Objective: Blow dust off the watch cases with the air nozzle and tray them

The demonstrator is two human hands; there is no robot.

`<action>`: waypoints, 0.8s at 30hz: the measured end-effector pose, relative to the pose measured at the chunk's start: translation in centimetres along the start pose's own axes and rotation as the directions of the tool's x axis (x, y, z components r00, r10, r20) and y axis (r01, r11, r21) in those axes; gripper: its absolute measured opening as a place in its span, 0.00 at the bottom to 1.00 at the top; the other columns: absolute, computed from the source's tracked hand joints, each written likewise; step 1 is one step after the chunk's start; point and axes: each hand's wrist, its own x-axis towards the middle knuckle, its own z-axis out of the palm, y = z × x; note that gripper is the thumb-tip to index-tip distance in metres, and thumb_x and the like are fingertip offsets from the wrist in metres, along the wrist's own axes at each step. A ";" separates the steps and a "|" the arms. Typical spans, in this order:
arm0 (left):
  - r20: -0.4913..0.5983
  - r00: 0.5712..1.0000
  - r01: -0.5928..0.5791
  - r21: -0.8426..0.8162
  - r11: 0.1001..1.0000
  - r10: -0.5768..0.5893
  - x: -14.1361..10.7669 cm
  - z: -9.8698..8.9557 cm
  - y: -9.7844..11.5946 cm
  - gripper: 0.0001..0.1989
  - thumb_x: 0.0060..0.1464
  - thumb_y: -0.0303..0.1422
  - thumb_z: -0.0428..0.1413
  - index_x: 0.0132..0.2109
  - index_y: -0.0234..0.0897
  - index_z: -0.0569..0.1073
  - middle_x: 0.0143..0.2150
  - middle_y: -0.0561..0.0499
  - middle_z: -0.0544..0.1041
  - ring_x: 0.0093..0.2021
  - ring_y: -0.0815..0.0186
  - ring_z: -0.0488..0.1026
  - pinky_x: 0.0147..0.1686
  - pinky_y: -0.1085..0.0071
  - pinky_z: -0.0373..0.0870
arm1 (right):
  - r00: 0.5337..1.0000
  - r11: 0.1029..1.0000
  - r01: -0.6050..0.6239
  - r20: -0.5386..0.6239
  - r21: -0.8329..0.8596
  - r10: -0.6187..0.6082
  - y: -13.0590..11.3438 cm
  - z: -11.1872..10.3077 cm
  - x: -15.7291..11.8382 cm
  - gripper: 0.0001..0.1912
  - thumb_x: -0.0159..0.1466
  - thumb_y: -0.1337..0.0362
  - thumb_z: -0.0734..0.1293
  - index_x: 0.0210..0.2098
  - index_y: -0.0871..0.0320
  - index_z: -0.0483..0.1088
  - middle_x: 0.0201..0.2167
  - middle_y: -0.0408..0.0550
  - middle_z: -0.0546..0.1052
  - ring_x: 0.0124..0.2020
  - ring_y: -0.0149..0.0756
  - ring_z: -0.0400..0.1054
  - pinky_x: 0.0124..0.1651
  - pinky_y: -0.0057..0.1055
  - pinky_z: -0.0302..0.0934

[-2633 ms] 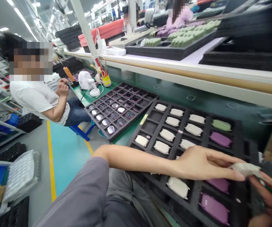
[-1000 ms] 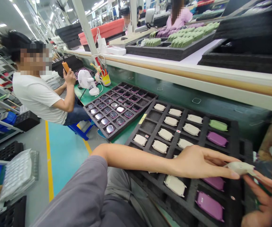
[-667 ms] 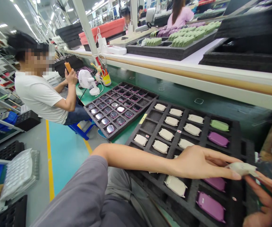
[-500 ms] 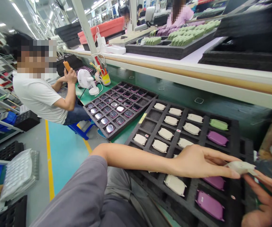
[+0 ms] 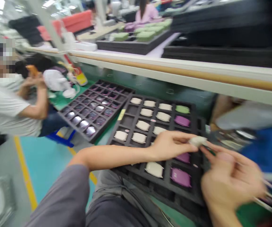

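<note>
My left hand (image 5: 171, 145) pinches a small cream rounded case (image 5: 198, 141) between thumb and fingers, above a black foam tray (image 5: 164, 100). My right hand (image 5: 230, 179) is blurred, its spread fingertips reaching the case from the lower right. I cannot tell whether they grip it. The tray's cells hold several cream cases like it, such as one (image 5: 154, 169) below my left wrist. A purple case (image 5: 180, 177) and a green case (image 5: 182, 109) also lie in cells. My left forearm crosses the tray's near side.
A second dark tray (image 5: 79, 124) of shiny square pieces stands to the left, beyond a co-worker (image 5: 3, 110) in a white T-shirt holding an orange object. A small white fan (image 5: 54, 80) is behind it. Stacked trays fill the upper shelf. Blurred grey and blue items crowd the right.
The view has swung right, moving the trays and co-worker left. My hands have drawn closer together, with the cream case still pinched in my left hand.
</note>
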 end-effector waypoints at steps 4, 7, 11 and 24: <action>-0.027 0.997 -0.073 0.070 0.995 0.075 0.1 -0.1 1.7 0.21 0.50 0.37 0.69 0.51 0.34 0.83 0.52 0.42 0.84 0.53 0.52 0.81 0.60 0.56 0.73 | 0.978 0.973 0.179 0.139 -0.147 -0.158 -1.2 1.4 0.0 0.14 0.68 0.53 0.70 0.39 0.57 0.76 0.37 0.50 0.82 0.39 0.40 0.80 0.49 0.46 0.79; -0.063 0.995 -0.068 0.116 0.991 0.075 1.1 -0.2 2.5 0.21 0.50 0.38 0.70 0.51 0.36 0.83 0.51 0.44 0.84 0.51 0.55 0.81 0.57 0.59 0.75 | 0.967 0.980 0.184 0.189 -0.070 -0.168 -0.7 1.8 1.2 0.11 0.71 0.55 0.67 0.41 0.56 0.75 0.39 0.50 0.83 0.40 0.37 0.80 0.47 0.37 0.79; -0.132 0.989 -0.044 0.171 0.984 0.067 1.6 0.1 3.0 0.28 0.46 0.41 0.72 0.53 0.34 0.82 0.52 0.42 0.84 0.48 0.56 0.82 0.46 0.66 0.79 | 0.961 0.989 0.146 0.234 0.022 -0.147 -0.5 2.1 2.1 0.12 0.71 0.53 0.67 0.42 0.55 0.74 0.41 0.50 0.83 0.43 0.38 0.80 0.50 0.37 0.78; -0.134 0.989 -0.041 0.196 0.980 0.069 0.8 1.0 3.2 0.26 0.47 0.40 0.70 0.52 0.34 0.81 0.51 0.41 0.84 0.49 0.55 0.81 0.42 0.67 0.79 | 0.964 0.984 0.177 0.200 0.011 -0.176 -1.1 1.5 1.2 0.12 0.70 0.54 0.67 0.42 0.56 0.75 0.40 0.49 0.82 0.41 0.36 0.79 0.48 0.37 0.77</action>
